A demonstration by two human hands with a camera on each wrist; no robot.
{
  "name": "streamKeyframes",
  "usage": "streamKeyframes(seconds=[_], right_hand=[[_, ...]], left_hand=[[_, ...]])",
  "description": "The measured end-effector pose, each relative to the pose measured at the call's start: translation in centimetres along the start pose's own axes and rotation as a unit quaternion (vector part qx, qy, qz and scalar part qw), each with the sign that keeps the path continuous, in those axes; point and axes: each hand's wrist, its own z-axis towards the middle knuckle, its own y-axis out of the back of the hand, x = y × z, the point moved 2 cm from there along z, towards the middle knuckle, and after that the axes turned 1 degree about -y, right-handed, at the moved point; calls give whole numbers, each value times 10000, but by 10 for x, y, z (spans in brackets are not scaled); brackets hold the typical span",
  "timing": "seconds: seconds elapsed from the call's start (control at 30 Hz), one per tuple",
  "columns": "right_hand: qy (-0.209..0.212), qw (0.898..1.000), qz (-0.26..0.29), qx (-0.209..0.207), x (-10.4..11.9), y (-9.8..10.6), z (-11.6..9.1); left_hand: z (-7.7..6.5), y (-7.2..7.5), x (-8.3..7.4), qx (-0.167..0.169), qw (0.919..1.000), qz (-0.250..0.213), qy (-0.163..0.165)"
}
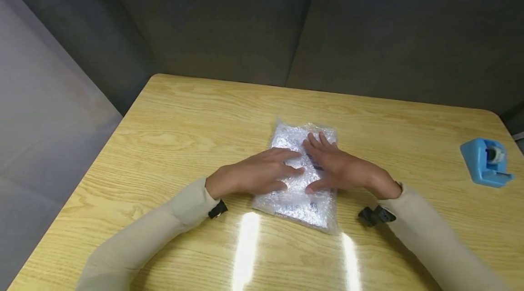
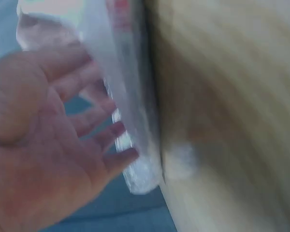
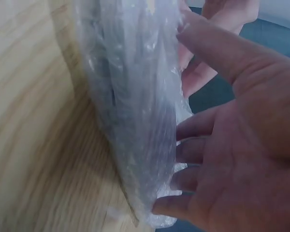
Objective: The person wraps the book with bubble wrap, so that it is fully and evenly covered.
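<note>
A flat rectangular package in clear bubble wrap (image 1: 304,211) lies on the wooden table, its long side running away from me. My left hand (image 1: 262,170) reaches over its left half with fingers spread across the top. On the right half rests my right hand (image 1: 337,168), its fingers straight and pointing away, its thumb toward the middle. In the left wrist view the fingertips touch the upper face of the wrapped package (image 2: 140,96), where a patch of red shows through. From the right wrist, loose layers of the wrap (image 3: 135,111) show along the side. Neither hand grips anything.
A blue tape dispenser (image 1: 485,163) with a roll of tape stands near the table's right edge. Dark panels (image 1: 229,22) rise behind the back edge of the table (image 1: 184,122). A pale grey surface (image 1: 49,100) stands to the left.
</note>
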Motion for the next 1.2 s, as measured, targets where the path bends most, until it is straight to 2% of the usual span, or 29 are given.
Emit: streamKeyframes(seconds=[0.13,0.2,0.3,0.43,0.5,0.6,0.77,1.0,1.2], right_hand=[[-42,10000,10,60,-2,0,0],[-33,10000,7,71,-2,0,0],[44,10000,56,45,-3,-1,1],[99,9998,164,10,-3,-4,2],[77,9998,193,8,-3,-5,2],[33,9998,187,-4,-3,-5,2],[78,9998,132,-134,-2,-5,1],[198,9993,129,-287,-4,-7,-2],[369,9981,190,-463,-9,-7,-4]], left_hand=[[-2,3,9,79,9973,-726,60],[-2,4,11,45,9961,-873,116],[-2,4,11,-65,9964,-820,208],[0,4,12,-80,9983,-414,410],[1,4,15,16,9981,-355,505],[3,4,20,221,9965,-542,603],[5,3,25,318,9943,-737,703],[7,5,21,662,9919,-431,998],[9,5,20,713,9906,-296,1127]])
